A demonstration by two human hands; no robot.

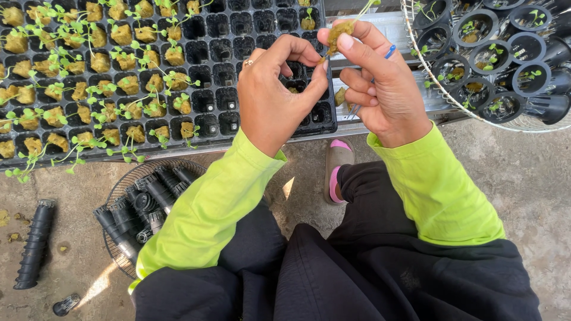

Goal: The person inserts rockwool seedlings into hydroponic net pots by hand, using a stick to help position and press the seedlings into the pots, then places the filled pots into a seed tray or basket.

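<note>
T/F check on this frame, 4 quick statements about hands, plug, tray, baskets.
1. The right hand pinches a brown seedling plug. True.
2. The black seedling tray is full in every cell. False: many cells near the hands are empty; the plugs sit mostly on the left.
3. The left hand rests flat on the ground. False: it is raised over the tray, fingertips at the plug.
4. A wire basket of black net cups sits on the ground below the tray. True.
</note>
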